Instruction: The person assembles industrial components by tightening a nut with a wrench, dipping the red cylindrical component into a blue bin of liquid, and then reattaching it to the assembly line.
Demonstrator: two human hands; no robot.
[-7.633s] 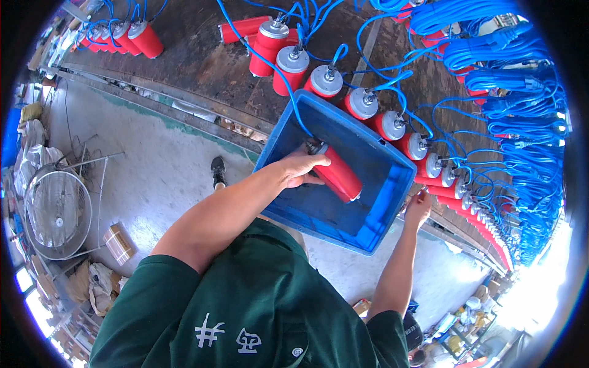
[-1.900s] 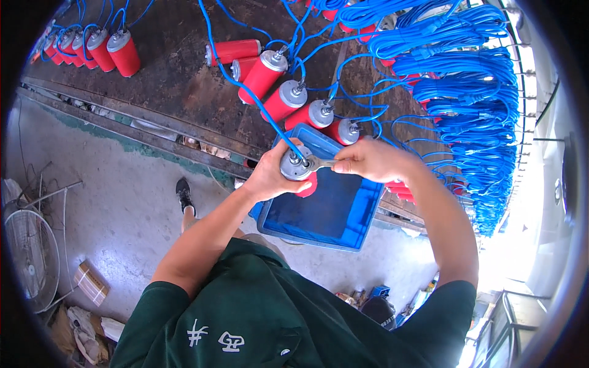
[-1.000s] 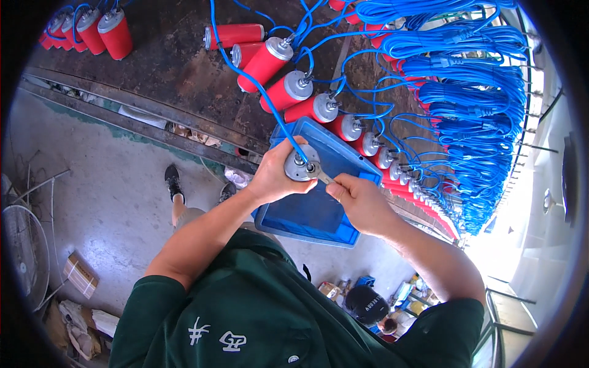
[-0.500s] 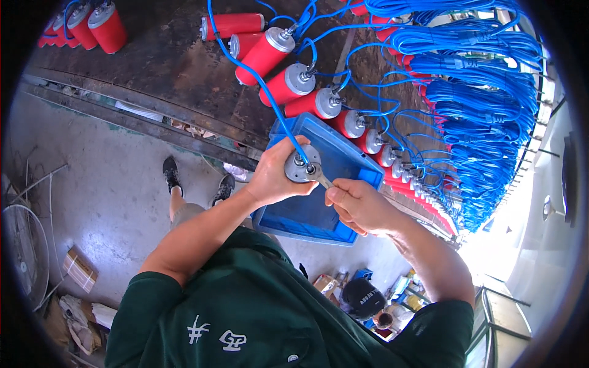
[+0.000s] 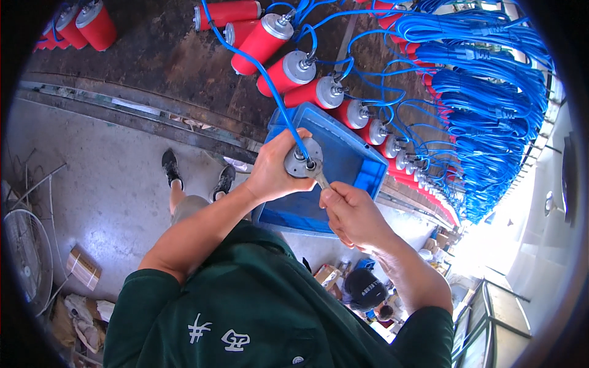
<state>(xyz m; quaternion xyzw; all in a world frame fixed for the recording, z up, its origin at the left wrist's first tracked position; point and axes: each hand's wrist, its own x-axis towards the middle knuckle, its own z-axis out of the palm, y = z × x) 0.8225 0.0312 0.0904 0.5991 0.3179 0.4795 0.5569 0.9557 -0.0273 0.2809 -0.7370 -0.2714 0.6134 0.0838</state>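
Note:
My left hand (image 5: 269, 170) is wrapped round a cylinder with a round grey metal end cap (image 5: 313, 149), held over a blue plastic crate; its body is mostly hidden by the hand. A blue cable (image 5: 276, 98) runs down from the top of the view into a fitting on this cap. My right hand (image 5: 356, 216) grips a metal wrench (image 5: 321, 178), whose head sits on the fitting at the cable's entry. Fingers cover most of the wrench's handle.
The blue crate (image 5: 381, 175) stands against a dark worn workbench (image 5: 165, 67). Red cylinders (image 5: 291, 73) with blue cables line the bench, and thick coils of blue cable (image 5: 491, 92) lie to the right. A person in a black cap (image 5: 364, 288) is below. A fan (image 5: 27, 251) stands at left.
My right hand and forearm have swung slightly left and toward me, turning the wrench a little on the fitting. My left hand keeps its hold on the cylinder.

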